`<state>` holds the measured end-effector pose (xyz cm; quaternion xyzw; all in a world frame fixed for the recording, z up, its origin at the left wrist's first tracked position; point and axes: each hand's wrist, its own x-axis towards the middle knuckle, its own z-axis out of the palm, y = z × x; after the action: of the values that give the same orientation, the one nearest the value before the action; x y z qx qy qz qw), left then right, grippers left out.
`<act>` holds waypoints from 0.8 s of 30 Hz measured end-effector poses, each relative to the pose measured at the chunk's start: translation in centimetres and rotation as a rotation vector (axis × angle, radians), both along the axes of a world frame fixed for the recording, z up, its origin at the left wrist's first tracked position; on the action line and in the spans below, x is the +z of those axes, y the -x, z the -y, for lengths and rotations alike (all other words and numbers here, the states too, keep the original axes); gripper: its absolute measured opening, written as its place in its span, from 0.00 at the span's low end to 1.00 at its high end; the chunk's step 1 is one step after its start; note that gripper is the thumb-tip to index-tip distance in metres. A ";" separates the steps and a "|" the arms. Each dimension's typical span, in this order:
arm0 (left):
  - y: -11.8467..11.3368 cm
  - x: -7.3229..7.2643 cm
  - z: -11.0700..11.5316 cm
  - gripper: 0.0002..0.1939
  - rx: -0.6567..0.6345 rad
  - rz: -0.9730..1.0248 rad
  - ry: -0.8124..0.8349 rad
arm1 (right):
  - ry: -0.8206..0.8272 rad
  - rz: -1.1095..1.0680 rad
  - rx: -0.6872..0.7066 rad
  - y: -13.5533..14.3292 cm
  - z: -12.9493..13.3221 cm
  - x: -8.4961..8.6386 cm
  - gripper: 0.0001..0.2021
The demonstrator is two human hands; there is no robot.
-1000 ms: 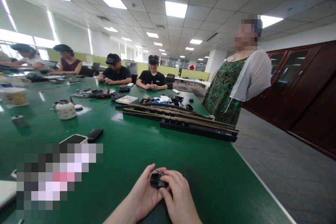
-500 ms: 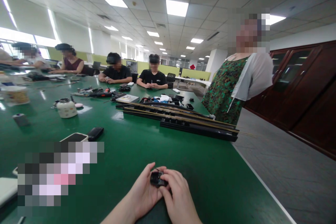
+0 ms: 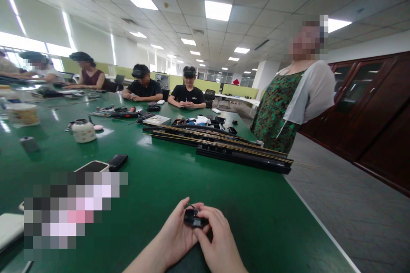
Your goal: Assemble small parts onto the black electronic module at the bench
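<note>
A small black plastic part with a hollow, box-like shape sits between my two hands, low in the middle of the view. A thin dark strand, perhaps a cable, shows at its upper edge. My left hand cradles it from the left and below, thumb pointing up. From the right, my right hand grips it with fingers over its top and right side and the thumb beneath. Those fingers hide the part's right end. Its exact kind I cannot make out.
Long black rails with thin brass-coloured rods lie across the green table ahead. A phone, a cream jar and a small grey block are on the left. Several people sit beyond; one person stands at the right edge.
The black part is turned slightly in my hands, showing more of its right portion between the fingers. The whole view has shifted a little.
</note>
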<state>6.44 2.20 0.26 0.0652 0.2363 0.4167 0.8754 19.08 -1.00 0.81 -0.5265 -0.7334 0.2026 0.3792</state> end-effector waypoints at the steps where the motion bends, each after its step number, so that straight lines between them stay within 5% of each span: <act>1: 0.0 -0.1 0.0 0.13 -0.002 -0.002 -0.003 | -0.005 -0.016 0.001 0.0 0.0 0.1 0.13; 14: 0.0 -0.1 -0.1 0.14 -0.021 -0.002 -0.023 | -0.020 -0.193 0.017 0.0 0.0 -0.6 0.23; 24: 0.3 0.5 0.2 0.20 -0.077 0.032 -0.075 | -0.013 -0.246 0.010 -0.2 -0.2 -1.0 0.21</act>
<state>6.11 2.01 0.79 0.1005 0.2035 0.3922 0.8914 19.23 -0.79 -0.18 -0.4918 -0.6853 0.2627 0.4686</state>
